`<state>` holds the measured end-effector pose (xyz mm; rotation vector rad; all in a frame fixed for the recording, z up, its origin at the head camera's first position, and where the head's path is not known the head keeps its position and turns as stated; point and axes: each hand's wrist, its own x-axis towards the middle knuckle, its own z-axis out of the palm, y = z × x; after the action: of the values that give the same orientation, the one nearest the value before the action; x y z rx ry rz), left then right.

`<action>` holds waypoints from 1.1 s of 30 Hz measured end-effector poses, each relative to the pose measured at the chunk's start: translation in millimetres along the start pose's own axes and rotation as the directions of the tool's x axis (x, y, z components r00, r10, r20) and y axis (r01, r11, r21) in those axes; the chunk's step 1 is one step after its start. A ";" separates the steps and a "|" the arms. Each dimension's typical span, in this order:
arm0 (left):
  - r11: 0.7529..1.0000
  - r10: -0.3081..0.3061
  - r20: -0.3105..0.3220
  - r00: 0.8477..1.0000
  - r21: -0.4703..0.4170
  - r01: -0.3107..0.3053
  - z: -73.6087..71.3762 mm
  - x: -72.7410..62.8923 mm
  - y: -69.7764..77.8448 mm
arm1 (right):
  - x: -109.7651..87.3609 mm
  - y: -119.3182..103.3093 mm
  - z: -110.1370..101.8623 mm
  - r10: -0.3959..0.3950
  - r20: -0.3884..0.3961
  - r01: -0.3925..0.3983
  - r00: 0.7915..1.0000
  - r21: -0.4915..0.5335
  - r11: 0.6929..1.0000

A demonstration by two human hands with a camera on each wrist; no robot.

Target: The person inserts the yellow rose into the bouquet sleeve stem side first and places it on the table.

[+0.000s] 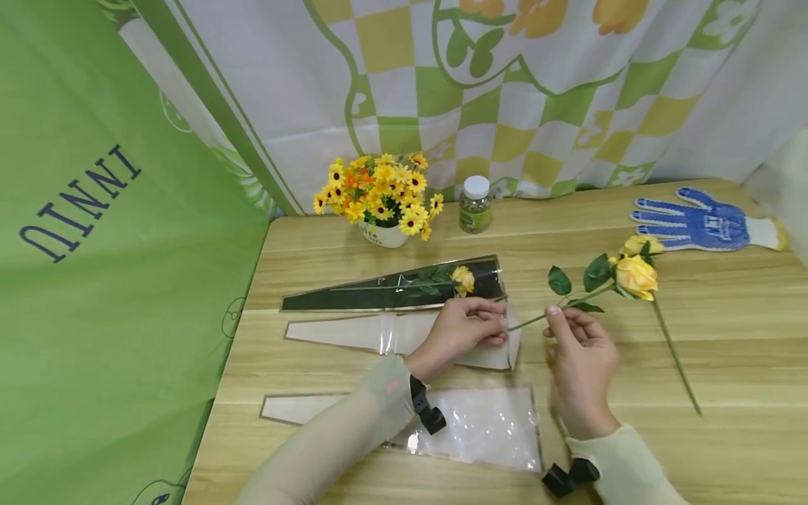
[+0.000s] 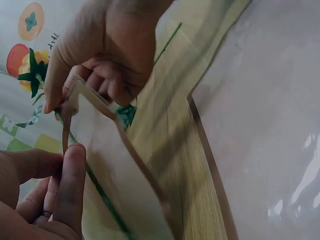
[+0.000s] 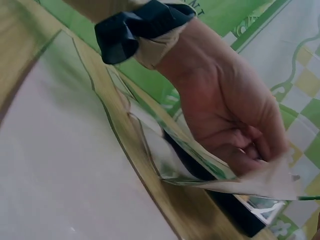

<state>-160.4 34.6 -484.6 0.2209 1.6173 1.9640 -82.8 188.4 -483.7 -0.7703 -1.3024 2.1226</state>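
Observation:
My right hand (image 1: 583,358) pinches the green stem of a yellow artificial rose (image 1: 636,276), its bloom pointing right. The stem's lower end reaches into the mouth of a white-backed clear flower sleeve (image 1: 353,332). At that mouth, my left hand (image 1: 457,333) pinches the sleeve's edge between thumb and fingers. In the left wrist view the stem (image 2: 105,197) runs down along the sleeve's inside. Just behind lies a black-backed sleeve (image 1: 315,300) with another yellow rose (image 1: 463,280) in it. A further rose (image 1: 644,244) lies on the table behind the held one, partly hidden.
A flat clear sleeve (image 1: 480,428) lies at the front, partly under my left forearm. Toward the back stand a pot of yellow flowers (image 1: 385,235) and a white-capped jar (image 1: 475,205). A blue-and-white glove (image 1: 701,223) lies at the back right of the wooden table (image 1: 745,337).

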 end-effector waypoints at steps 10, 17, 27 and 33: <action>0.998 -0.026 -0.034 0.999 -0.061 0.023 0.3 -1.1 1.7 | -9.3 8.1 -3.3 0.040 0.093 -0.037 0.995 -0.038 0.999; 0.998 -0.006 -0.026 1.000 -0.061 0.005 -1.4 0.2 2.1 | -3.9 4.6 -15.1 -0.201 0.237 0.221 0.951 -0.061 0.973; 0.998 -0.013 -0.013 1.000 -0.060 0.012 -2.2 -0.8 1.5 | 8.7 -8.2 -24.7 -0.273 0.200 0.296 0.941 -0.101 0.950; 0.999 -0.018 -0.016 1.000 -0.041 0.017 -1.3 -1.7 1.5 | 11.7 -15.1 -24.0 -0.183 0.113 0.191 0.977 -0.059 0.980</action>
<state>-160.1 32.4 -483.1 0.1745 1.5824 1.9886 -72.0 217.0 -481.3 -0.5436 -1.4514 2.0008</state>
